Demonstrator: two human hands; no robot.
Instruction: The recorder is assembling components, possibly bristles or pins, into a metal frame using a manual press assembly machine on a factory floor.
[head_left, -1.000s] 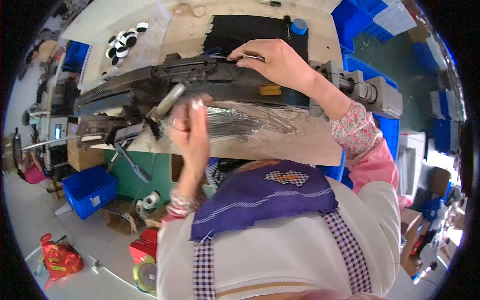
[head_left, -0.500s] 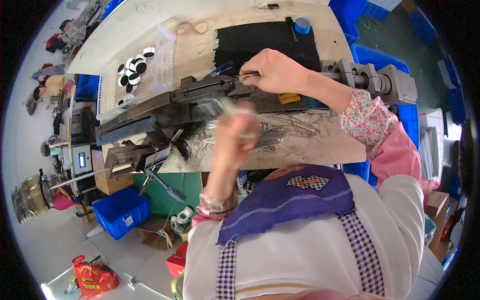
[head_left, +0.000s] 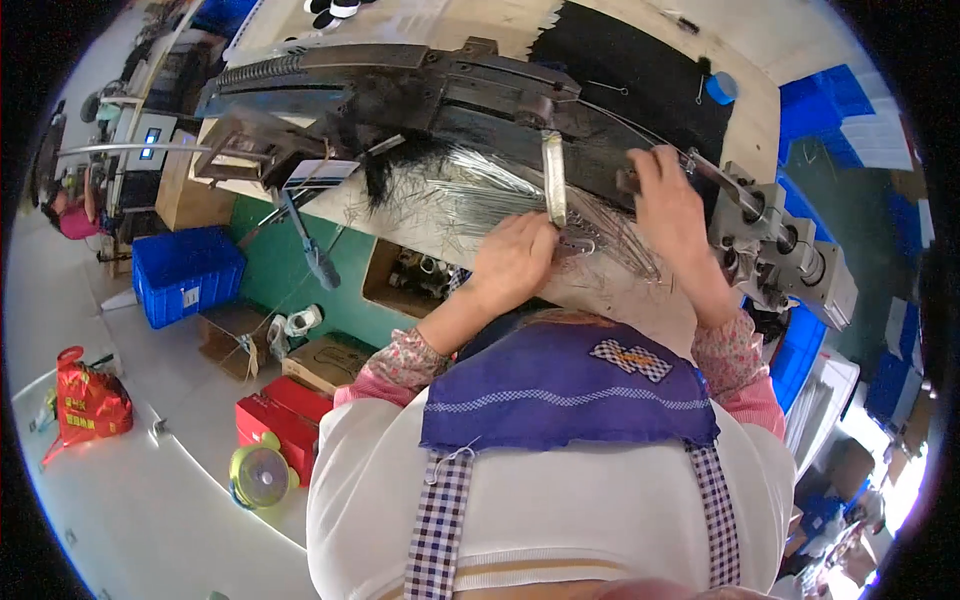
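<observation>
Gripping: left hand (head_left: 515,262) is clenched around the lower end of a flat metal strip (head_left: 553,180), knuckles resting on the bench.
Strip axis: near upright in the head view, running from the fist up to the long dark machine (head_left: 430,95); upper end touches the machine body.
Right hand: right hand (head_left: 672,210) lies fingers curled on the machine's right portion, just beside the strip; whether it pinches anything, cannot tell.
Nearer hand: left, already on the strip; right sits to its right, apart.
Wires: loose thin metal wires (head_left: 470,190) fan across the wooden bench (head_left: 440,240) under both hands, left of the strip mostly.
Surroundings: blue crate (head_left: 188,275) on floor, lower left.
</observation>
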